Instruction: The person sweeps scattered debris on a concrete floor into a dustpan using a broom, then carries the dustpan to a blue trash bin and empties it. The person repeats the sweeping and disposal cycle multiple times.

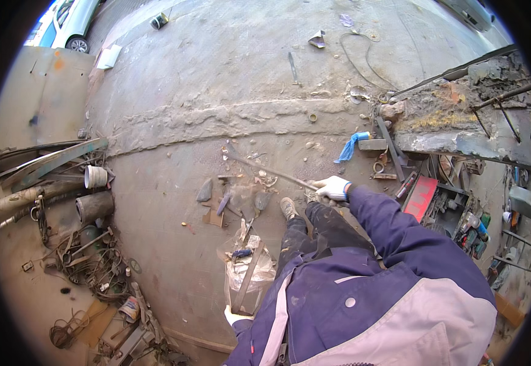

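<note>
My right hand (332, 187), in a white work glove, is closed around a long thin rod-like tool (271, 170). The tool slants away to the far left, its tip low by some debris on the ground. What the tip is shaped like is too small to tell. At the lower middle my left hand (236, 315), gloved too, grips the near end of a shallow open box (229, 293). Crumpled clear plastic (241, 277), a blue-handled item (241, 252) and a flat strip (250, 276) lie in or across the box. The left fingers are partly hidden.
Dark shards (204, 190) and scraps lie ahead of my feet. Pipes, a rusty can (94, 207) and tangled wire (94, 256) are heaped at left. To the right are a broken concrete block (454, 116), a blue rag (352, 146), a red panel (420, 198) and tools.
</note>
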`<move>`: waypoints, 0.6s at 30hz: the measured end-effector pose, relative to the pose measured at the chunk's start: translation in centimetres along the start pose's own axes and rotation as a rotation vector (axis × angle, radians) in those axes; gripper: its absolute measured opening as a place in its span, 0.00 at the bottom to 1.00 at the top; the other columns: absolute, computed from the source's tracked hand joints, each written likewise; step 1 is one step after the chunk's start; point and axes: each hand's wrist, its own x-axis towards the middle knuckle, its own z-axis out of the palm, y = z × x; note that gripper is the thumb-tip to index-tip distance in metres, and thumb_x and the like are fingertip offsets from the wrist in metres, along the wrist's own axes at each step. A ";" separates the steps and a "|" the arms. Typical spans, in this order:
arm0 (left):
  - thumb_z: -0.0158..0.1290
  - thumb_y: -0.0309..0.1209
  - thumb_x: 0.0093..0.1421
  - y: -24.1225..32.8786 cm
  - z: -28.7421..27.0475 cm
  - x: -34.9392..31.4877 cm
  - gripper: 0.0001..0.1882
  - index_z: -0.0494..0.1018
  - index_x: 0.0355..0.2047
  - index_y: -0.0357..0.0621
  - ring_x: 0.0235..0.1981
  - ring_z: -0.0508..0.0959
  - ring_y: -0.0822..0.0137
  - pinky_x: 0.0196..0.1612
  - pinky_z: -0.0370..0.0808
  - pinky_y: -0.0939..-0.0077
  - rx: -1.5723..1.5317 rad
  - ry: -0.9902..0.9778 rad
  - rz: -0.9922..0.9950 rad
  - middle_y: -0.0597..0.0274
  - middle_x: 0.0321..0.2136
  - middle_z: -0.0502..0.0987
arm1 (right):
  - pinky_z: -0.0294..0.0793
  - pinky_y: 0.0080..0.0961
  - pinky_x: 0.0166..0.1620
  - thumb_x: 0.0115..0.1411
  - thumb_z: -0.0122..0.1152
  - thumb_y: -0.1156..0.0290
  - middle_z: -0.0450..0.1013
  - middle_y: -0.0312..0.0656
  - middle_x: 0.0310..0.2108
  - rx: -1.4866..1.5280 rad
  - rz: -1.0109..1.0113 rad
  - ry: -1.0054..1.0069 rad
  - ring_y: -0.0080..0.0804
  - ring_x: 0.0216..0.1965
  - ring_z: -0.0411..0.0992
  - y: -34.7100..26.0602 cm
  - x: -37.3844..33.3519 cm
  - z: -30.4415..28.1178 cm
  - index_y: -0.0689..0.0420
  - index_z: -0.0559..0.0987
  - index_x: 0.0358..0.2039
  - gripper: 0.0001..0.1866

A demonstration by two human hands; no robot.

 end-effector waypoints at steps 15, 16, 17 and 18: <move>0.51 0.56 0.58 -1.5 2.6 -2.0 0.26 0.76 0.47 0.51 0.47 0.72 0.60 0.51 0.67 0.47 0.127 -0.072 0.058 0.64 0.44 0.76 | 0.80 0.37 0.37 0.65 0.53 0.65 0.82 0.47 0.35 -1.495 0.110 0.546 0.39 0.33 0.82 7.1 10.7 -38.6 0.54 0.85 0.39 0.12; 0.51 0.56 0.58 -1.1 3.6 -3.2 0.26 0.76 0.47 0.53 0.47 0.72 0.60 0.50 0.67 0.45 0.115 -0.063 0.015 0.64 0.44 0.76 | 0.80 0.38 0.38 0.65 0.54 0.65 0.82 0.48 0.36 -1.433 0.035 0.500 0.39 0.34 0.82 7.1 11.1 -38.3 0.53 0.85 0.37 0.12; 0.51 0.57 0.57 -1.0 4.7 -4.3 0.26 0.76 0.46 0.54 0.46 0.73 0.60 0.48 0.68 0.42 0.092 -0.119 0.028 0.65 0.44 0.76 | 0.80 0.38 0.38 0.64 0.55 0.64 0.82 0.48 0.37 -1.366 0.053 0.438 0.40 0.35 0.82 6.8 10.9 -37.5 0.53 0.86 0.36 0.12; 0.50 0.58 0.57 -0.8 5.7 -5.4 0.25 0.76 0.45 0.55 0.45 0.74 0.59 0.47 0.69 0.39 0.107 -0.088 0.029 0.66 0.43 0.76 | 0.80 0.39 0.39 0.63 0.56 0.64 0.82 0.48 0.38 -1.294 0.101 0.400 0.40 0.36 0.82 6.2 10.3 -36.5 0.52 0.86 0.35 0.12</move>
